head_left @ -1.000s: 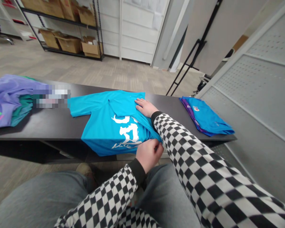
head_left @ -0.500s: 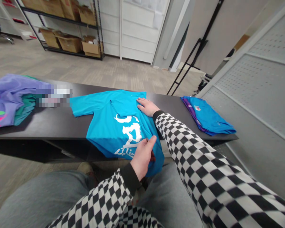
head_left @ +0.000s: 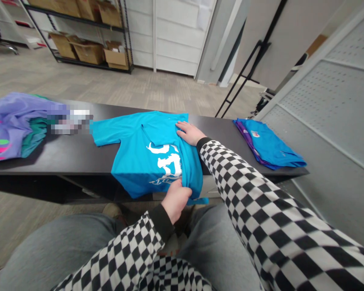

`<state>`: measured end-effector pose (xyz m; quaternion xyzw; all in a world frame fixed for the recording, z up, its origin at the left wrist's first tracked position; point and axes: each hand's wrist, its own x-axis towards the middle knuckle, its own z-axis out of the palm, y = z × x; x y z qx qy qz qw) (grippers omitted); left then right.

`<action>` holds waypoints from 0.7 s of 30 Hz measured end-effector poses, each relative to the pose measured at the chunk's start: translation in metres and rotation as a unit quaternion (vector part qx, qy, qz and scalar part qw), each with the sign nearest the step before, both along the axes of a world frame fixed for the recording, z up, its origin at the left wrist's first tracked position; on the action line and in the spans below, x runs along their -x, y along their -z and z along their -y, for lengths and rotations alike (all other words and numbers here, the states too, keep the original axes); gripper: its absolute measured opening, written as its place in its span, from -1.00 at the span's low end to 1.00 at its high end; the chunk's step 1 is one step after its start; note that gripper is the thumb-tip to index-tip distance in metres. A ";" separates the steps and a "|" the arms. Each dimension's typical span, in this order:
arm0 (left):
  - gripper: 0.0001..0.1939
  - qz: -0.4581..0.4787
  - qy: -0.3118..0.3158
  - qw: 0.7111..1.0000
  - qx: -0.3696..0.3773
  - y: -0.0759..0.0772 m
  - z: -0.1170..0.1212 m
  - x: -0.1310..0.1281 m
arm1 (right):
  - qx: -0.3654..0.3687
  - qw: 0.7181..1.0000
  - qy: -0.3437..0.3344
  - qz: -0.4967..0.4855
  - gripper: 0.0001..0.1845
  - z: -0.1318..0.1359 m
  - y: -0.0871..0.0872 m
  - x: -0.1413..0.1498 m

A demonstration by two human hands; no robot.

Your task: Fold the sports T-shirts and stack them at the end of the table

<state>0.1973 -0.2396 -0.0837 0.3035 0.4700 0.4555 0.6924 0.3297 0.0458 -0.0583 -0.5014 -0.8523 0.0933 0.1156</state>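
Note:
A bright blue T-shirt (head_left: 133, 149) with white lettering lies partly on the dark table (head_left: 79, 155), its lower part hanging over the front edge. One sleeve stretches out to the left; the other is folded inward across the front. My left hand (head_left: 177, 200) is closed on the shirt's hanging lower part, fingers curled around the fabric. Higher up, near the shirt's right edge by the collar, my right hand (head_left: 189, 132) lies flat on the cloth with its fingers stretched out.
Purple and green garments (head_left: 15, 125) are heaped at the table's left, next to a pixelated patch. A folded stack of blue and purple shirts (head_left: 269, 143) lies at the right end, beside a grey perforated panel (head_left: 336, 109). Behind stands a shelf (head_left: 79, 16) with cardboard boxes.
My left hand has moved slightly left and gathered the shirt's right side inward, covering part of the lettering. My right hand stays pressed at the top. The view has shifted slightly.

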 end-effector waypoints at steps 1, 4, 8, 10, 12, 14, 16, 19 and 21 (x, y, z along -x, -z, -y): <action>-0.80 -0.015 0.011 1.000 0.005 0.003 0.000 0.002 | -0.001 1.000 -0.001 0.001 -0.27 0.000 0.000 0.000; -0.73 -0.060 0.057 0.996 0.016 0.022 0.001 0.009 | -0.004 1.000 -0.008 0.005 -0.28 0.000 0.000 0.000; -0.80 -0.154 0.141 0.978 0.008 0.060 0.005 0.022 | -0.009 1.000 -0.013 0.000 -0.28 -0.001 0.000 -0.001; -0.86 -0.198 0.170 0.965 -0.007 0.073 0.007 0.028 | -0.006 1.000 -0.012 -0.004 -0.28 -0.001 0.001 -0.001; -0.89 -0.177 0.176 0.967 -0.053 0.075 0.007 0.032 | -0.003 1.000 -0.010 -0.007 -0.27 -0.001 0.001 -0.001; -0.80 -0.086 0.157 0.977 -0.111 0.066 0.005 0.031 | -0.003 1.000 -0.008 -0.008 -0.27 -0.001 0.001 -0.001; -0.67 -0.008 0.121 0.982 -0.146 0.051 0.002 0.026 | -0.005 1.000 -0.006 -0.008 -0.28 0.000 0.001 0.000; -0.61 -0.015 0.065 0.987 -0.143 0.034 -0.001 0.019 | -0.007 1.000 -0.006 0.000 -0.27 0.001 0.000 0.001; -0.52 -0.022 0.028 0.994 -0.102 0.032 -0.002 0.018 | -0.006 1.000 -0.008 0.006 -0.27 0.001 -0.001 0.001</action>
